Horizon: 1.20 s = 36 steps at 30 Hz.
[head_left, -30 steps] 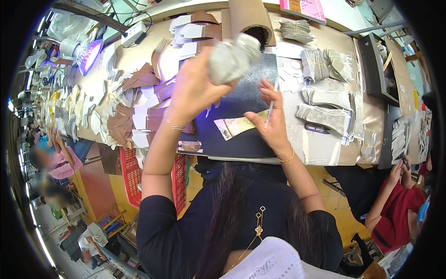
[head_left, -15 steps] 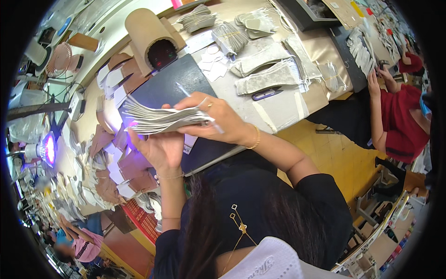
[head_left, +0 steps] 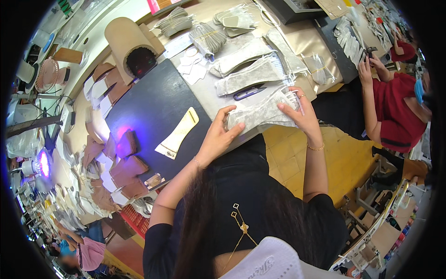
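Observation:
A stack of grey-white cut pieces [head_left: 262, 112], flared at the ends and narrow in the middle, lies at the table's front edge between my hands. My left hand [head_left: 220, 132] grips its left end, thumb on top. Around its right end closes my right hand [head_left: 303, 116], where white threads stick out. Just beyond are two similar stacks, a nearer one [head_left: 251, 76] and a farther one [head_left: 241, 56]. Thread snips [head_left: 248, 92] with a dark purple handle lie beside them. To the left, a pale yellowish piece of the same shape [head_left: 179, 134] rests on a dark board [head_left: 139, 109].
A brown tube [head_left: 127, 44] stands behind the board. Bundles tied with bands [head_left: 208, 38] sit at the back. Brown and white scraps [head_left: 104, 167] crowd the left, near a glowing purple lamp [head_left: 42, 163]. A person in red [head_left: 395, 111] works at the right.
Both hands have carried the stack from above the dark board rightward and down to the table's front edge. The pale yellowish piece on the board now shows.

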Available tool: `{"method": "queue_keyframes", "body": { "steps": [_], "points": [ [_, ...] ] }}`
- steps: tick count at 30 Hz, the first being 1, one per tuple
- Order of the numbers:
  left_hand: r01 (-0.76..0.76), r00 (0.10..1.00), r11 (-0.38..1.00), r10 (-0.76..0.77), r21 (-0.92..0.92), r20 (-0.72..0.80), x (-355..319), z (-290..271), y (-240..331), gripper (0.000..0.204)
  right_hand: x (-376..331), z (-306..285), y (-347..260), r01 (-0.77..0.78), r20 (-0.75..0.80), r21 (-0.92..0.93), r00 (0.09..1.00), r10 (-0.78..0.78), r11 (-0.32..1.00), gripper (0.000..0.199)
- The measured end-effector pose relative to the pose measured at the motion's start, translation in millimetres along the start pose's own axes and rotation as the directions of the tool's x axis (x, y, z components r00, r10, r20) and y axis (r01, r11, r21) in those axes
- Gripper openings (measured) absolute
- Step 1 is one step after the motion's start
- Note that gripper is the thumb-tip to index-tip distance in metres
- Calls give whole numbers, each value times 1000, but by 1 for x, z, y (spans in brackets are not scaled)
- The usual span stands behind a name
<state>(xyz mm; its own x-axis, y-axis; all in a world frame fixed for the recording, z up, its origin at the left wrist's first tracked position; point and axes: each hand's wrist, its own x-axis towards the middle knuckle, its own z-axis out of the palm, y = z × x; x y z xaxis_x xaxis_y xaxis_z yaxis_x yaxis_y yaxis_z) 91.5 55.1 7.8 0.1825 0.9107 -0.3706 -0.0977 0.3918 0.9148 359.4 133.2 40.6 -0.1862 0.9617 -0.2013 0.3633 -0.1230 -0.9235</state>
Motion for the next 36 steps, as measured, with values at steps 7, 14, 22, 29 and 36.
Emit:
{"method": "queue_keyframes", "body": {
  "steps": [7,14,22,29,36],
  "points": [
    [-229,940,702,340,674,-34,31,17,-4,58,20,-1,12,202,-176,-660,895,-410,723,46],
    [-287,890,585,455,759,-14,3,12,11,58,109,-19,4,127,-234,-788,843,-483,603,47],
    [68,818,509,463,858,-340,-54,-56,13,55,196,-25,19,-65,-107,-803,994,-36,593,73],
    [281,799,431,390,858,-458,-78,-86,-6,61,218,-31,22,-186,-153,-814,983,106,550,77],
    [222,847,542,305,811,-435,-73,-87,-1,53,221,-36,34,-146,-178,-810,984,-1,567,70]
  ]
}}
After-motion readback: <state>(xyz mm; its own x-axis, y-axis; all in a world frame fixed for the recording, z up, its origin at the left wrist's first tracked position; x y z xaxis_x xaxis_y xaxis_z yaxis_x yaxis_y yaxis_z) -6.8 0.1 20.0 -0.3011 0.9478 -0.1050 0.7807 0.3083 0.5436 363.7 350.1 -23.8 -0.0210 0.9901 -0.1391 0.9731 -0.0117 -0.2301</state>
